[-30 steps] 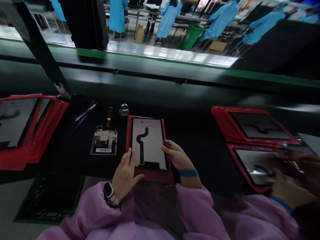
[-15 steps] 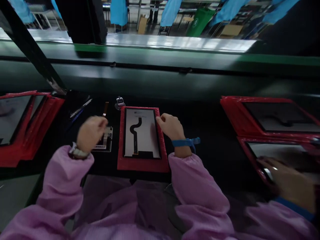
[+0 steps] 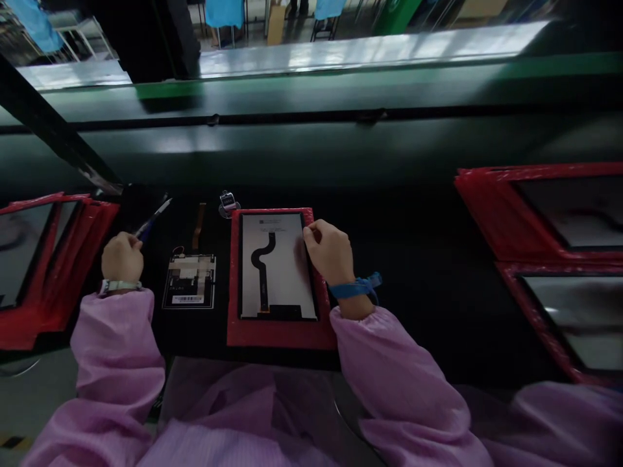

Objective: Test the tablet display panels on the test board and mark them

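A display panel (image 3: 289,272) with a black S-shaped flex cable (image 3: 263,275) lies on a red sleeve (image 3: 282,334). My right hand (image 3: 331,251), thumb and forefinger pinched together, grips the panel's upper right edge. At the left, my left hand (image 3: 122,258) is closed, fingertips at the lower end of a blue pen-like tool (image 3: 146,230); that end is hidden by the fingers. Beside this lies a slim silvery tool (image 3: 156,214). Between my hands rests a small assembly (image 3: 189,282) with a barcode label and an orange flex strip (image 3: 198,227) pointing away.
Red sleeves with panels are stacked at far left (image 3: 100,259). More red-sleeved panels (image 3: 564,324) lie at right, near a co-worker's pink sleeve (image 3: 559,415). A small clear-and-metal piece (image 3: 227,202) sits behind the panel. A dark post (image 3: 53,123) slants at left; a green ledge runs behind.
My left hand has moved left from over the small assembly to the pen-like tool, uncovering the assembly. My right hand stays at the panel's edge. The co-worker's hand has left view; the camera view has shifted.
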Demonstrator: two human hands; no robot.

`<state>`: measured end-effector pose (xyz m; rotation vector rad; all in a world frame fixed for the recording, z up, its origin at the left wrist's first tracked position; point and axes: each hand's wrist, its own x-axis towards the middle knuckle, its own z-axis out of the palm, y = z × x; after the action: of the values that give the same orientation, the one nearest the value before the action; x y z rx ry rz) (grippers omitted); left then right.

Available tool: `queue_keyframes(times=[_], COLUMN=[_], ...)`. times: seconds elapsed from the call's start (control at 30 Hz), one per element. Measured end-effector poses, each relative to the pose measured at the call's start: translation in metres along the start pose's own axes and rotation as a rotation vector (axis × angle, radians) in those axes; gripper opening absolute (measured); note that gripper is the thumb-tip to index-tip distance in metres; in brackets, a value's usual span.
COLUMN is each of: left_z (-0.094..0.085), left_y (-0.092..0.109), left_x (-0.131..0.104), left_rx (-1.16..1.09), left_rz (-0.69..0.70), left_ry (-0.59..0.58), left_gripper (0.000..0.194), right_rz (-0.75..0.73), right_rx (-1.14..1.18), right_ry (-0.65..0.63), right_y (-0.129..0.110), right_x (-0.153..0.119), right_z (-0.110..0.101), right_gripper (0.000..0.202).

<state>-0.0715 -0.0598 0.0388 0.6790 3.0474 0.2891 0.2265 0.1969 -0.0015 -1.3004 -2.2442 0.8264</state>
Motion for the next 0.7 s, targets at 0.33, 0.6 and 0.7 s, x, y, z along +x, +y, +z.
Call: queue_keyframes(times=[0.33,0.6,0.7], left_z=[-0.008,0.000,0.024], left_y=[0.004,0.091,0.129], left_x=[-0.005,-0.053,-0.085], left_rx=[-0.022,-0.560,-0.699], left_rz=[0.005,0.644,0.902], left_ry=[-0.042,-0.272,-0.457], left_gripper=[0.007,0.021,0.020], right_rz=[-0.147,-0.448,-0.457], right_rx=[0.156,0.559,0.691], right_ry=[-0.080,-0.460,-0.501], right_y=[-0.017,-0.027,-0.028], right_x=[-0.017,-0.031,-0.037], right_z=[0.002,0.017,0.025], right_gripper=[0.017,0.056,0.062])
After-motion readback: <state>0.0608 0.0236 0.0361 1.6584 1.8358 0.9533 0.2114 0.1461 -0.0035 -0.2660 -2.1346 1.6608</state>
